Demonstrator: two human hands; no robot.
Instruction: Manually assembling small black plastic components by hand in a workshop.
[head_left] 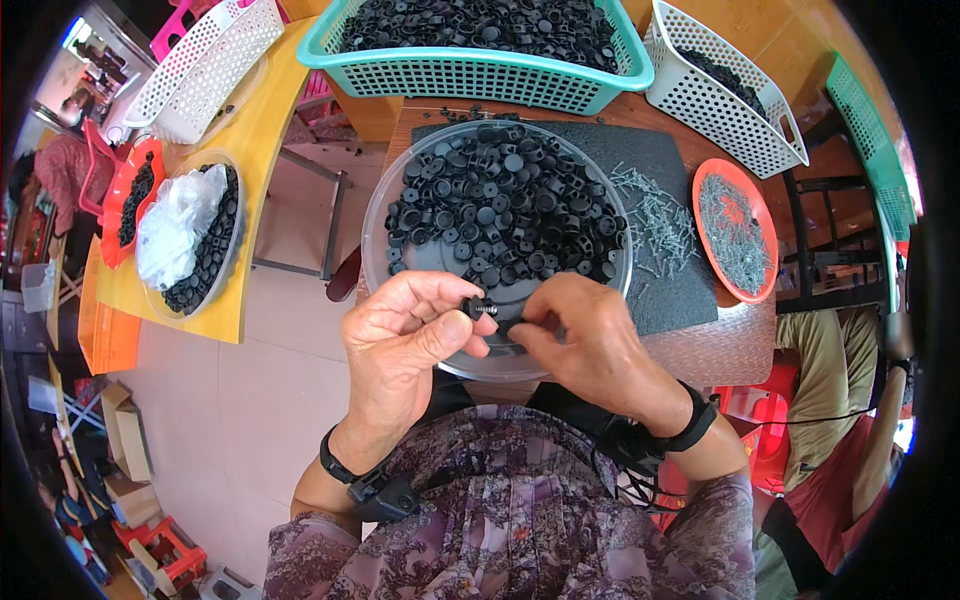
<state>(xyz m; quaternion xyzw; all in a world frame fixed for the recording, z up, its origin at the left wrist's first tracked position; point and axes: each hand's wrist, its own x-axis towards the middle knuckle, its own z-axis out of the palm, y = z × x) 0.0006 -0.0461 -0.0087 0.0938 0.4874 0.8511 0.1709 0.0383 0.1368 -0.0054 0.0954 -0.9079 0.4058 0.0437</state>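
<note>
"Black plastic shows at the fingertips; what is held?"

"One small black plastic piece [476, 304] with ridged, silvery metal at it, pinched between thumb and fingers of the left hand [390, 335], above the near side of a clear, round plastic bowl [430, 258]."

"And the right hand [592, 330]?"

"Just beside it, fingers curled and thumb close to them; I cannot tell whether they pinch anything."

"What fills the bowl?"

"Loose black plastic caps [500, 200], heaped toward its far side. Under it, a dark, flat mat [660, 310] covers part of a brown wooden table [745, 340]."

"To the right?"

"Thin silvery metal screws [655, 225] scattered on the mat, then an orange-red round plate [712, 268] of more screws, near the table's right edge."

"Farthest?"

"Along the far edge, a turquoise perforated plastic basket [480, 80]; at the far right corner, a white perforated plastic basket [720, 115]. Both hold black pieces."
</note>
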